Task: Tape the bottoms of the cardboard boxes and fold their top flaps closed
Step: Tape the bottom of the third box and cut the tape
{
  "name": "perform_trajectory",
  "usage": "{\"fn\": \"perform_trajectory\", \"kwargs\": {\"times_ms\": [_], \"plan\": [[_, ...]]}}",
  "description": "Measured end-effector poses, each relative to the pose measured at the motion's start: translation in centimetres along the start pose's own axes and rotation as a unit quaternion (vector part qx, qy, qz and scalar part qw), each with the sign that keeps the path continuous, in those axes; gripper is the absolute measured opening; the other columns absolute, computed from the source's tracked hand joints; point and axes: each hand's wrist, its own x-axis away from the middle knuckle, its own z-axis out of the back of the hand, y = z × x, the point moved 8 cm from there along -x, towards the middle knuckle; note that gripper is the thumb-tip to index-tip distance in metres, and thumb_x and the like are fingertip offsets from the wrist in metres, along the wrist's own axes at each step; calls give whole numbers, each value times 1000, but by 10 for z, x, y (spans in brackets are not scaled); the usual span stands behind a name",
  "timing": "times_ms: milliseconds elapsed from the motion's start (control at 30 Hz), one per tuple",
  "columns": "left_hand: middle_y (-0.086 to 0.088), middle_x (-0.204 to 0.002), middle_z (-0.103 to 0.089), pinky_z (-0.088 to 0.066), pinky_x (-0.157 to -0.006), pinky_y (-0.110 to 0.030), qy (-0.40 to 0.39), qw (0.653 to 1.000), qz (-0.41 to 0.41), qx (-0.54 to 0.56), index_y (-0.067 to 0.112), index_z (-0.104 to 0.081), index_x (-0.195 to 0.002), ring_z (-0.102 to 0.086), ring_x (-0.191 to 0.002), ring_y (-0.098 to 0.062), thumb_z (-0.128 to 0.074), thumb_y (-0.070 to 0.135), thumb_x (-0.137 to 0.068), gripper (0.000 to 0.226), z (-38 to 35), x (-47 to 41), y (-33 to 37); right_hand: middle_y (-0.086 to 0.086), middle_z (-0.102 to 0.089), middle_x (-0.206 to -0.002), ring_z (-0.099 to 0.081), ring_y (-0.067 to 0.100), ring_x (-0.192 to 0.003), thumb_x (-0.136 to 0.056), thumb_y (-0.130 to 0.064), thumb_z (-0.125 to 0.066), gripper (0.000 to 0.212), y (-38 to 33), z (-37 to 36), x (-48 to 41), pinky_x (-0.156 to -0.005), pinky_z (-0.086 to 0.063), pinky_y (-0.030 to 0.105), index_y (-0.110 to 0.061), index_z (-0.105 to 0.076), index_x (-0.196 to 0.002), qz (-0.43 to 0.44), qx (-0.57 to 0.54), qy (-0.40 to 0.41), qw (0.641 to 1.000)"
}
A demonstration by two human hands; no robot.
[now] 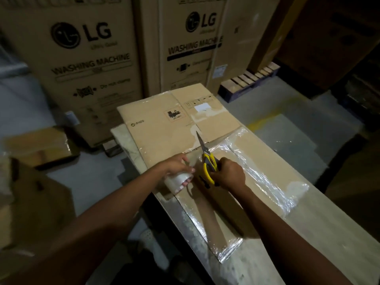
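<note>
**Now: tape roll and scissors over a flattened "pico" box**

Centre frame, a flattened cardboard box [164, 136] lies on the pale counter [308, 233], its far end reaching towards the top of the frame. Near its left edge it carries a small round logo with the word "pico". Further right there is a framed handling label, a row of small symbols too small to read, and a blank white sticker. Glossy clear tape or film shines across the box's lower right part.

The left hand [176, 165] grips a roll of clear tape [177, 182], with fingertips curled through its core, just above the box's near left edge. The right hand [228, 173] is closed around the yellow handles of a pair of scissors [208, 167], whose blades point up the frame over the box's crease.

Behind, at the top of the frame, stand two tall cartons [82, 58] printed "LG" and "WASHING MACHINE". The left one also reads "Do not clamp". A wooden pallet [246, 79] sits at upper right.
</note>
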Motion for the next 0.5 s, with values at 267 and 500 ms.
{"fn": "perform_trajectory", "kwargs": {"times_ms": [267, 500], "plan": [[-16, -95, -70, -58, -71, -35, -27, 998, 3, 48, 7, -67, -104, -68, -80, -25, -63, 11, -94, 11, 0, 18, 4, 6, -62, -70, -63, 28, -70, -85, -41, -65, 30, 2, 6, -3, -58, -39, 27, -17, -52, -71, 24, -7, -4, 1000], [-19, -104, -67, -53, -78, -39, 50, 998, -1, 29, 9, -74, -91, -63, -90, -33, -64, 14, -92, 11, 11, 18, -1, 6, -63, -68, -58, 21, -64, -71, -63, -63, 52, 24, 6, 14, -58, -42, 32, -12, -65, -78, 119, -140, -98, 978]]}}
